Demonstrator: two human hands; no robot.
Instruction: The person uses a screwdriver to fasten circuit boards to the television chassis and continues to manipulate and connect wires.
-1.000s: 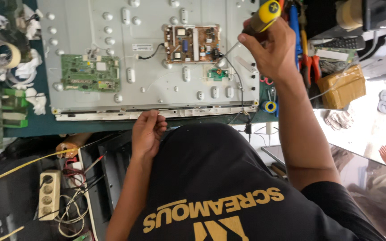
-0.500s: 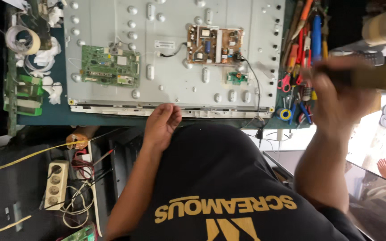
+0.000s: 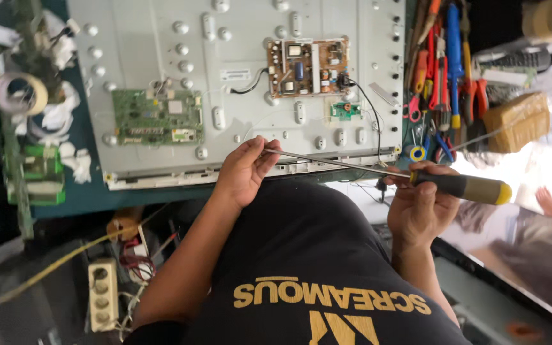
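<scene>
My right hand [image 3: 420, 214] grips the black and yellow handle of a long screwdriver [image 3: 467, 188], held level in front of my chest. Its thin metal shaft runs left to my left hand [image 3: 244, 172], whose fingertips pinch the tip. Both hands hover over the near edge of a grey metal television back panel [image 3: 161, 57] lying on a green bench. On the panel sit a green circuit board [image 3: 156, 117], a brown power board [image 3: 308, 67] and a small green board [image 3: 345, 111], joined by black wires.
Pliers, cutters and screwdrivers [image 3: 445, 76] lie in a heap right of the panel, next to a tape-wrapped brown box [image 3: 517, 118]. A tape roll [image 3: 19, 94] and white scraps lie at the left. A power strip [image 3: 102, 294] with tangled wires sits lower left.
My right hand came down from over the tool heap with the screwdriver and turned it level. My left hand left the panel's edge and took hold of the shaft tip.
</scene>
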